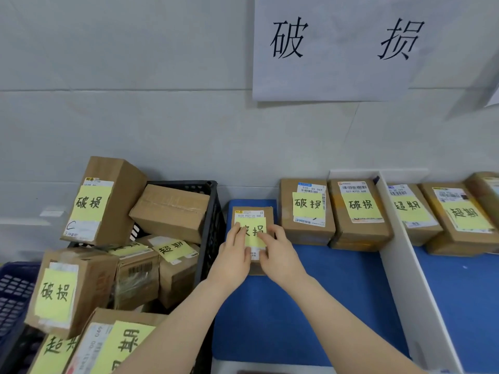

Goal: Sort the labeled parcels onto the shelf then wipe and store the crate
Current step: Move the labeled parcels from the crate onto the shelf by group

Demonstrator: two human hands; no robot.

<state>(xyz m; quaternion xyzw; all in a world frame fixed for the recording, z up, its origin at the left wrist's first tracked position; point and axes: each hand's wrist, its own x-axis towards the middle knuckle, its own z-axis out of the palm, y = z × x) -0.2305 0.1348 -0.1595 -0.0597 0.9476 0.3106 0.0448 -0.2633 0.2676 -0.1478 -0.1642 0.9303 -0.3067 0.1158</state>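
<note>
Both hands, the left hand (234, 252) and the right hand (274, 251), are pressing straight fingers on a brown cardboard parcel (255, 208) lying on the blue shelf (297, 306), at 9 o'clock from the neighbouring parcel (286, 233), half-hiding its yellow note (255, 233).

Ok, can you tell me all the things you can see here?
crate parcels: about seven, brown with yellow notes, piled in the crate
crate: one, black, left of the mat
basket: one, blue, far left
held parcel: one, brown, on the mat
middle parcels: two, brown, left of the divider
far parcels: at least three, brown, right of the divider
divider: one, white, across the shelf
mat: one, blue, on the shelf
sign: one, white, on the wall
left hand: fingers on the held parcel
right hand: fingers on the held parcel
</note>
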